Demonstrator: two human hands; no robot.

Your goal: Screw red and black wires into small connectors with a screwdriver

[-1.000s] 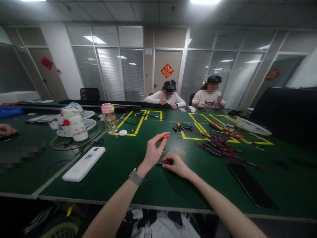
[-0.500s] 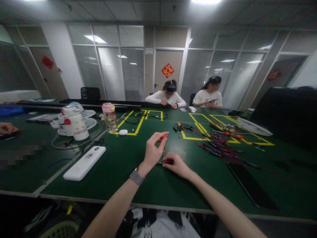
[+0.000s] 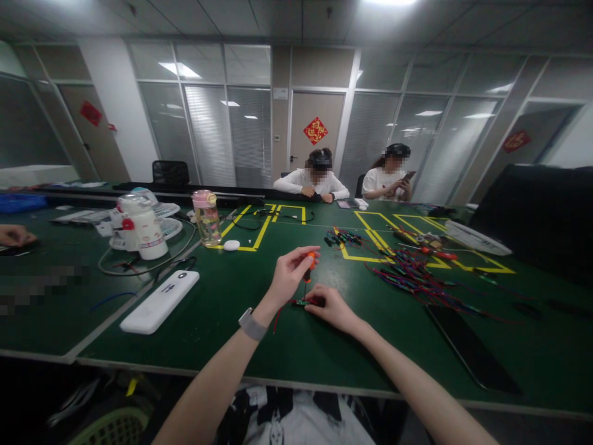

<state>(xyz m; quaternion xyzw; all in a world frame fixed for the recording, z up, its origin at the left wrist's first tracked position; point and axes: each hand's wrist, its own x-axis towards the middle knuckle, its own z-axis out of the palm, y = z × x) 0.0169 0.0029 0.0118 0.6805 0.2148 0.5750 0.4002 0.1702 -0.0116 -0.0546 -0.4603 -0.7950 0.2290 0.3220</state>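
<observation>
My left hand, with a watch on its wrist, is closed around the orange and black handle of a screwdriver. The screwdriver stands upright, its thin shaft pointing down at a small green circuit board on the table. Red wires trail from the board to the left. Low on the table, my right hand pinches the board's right end with thumb and fingers. Whether the tip sits in a screw is too small to tell.
On the right lie a heap of wired boards, a smaller bunch and a black flat slab. A white power bank, a white bottle and a pink-lidded bottle stand left. Two people sit opposite; another hand shows far left.
My left hand has turned slightly on the screwdriver, baring more of its handle and the red wires. My right hand stays put. The person at far right has raised a phone.
</observation>
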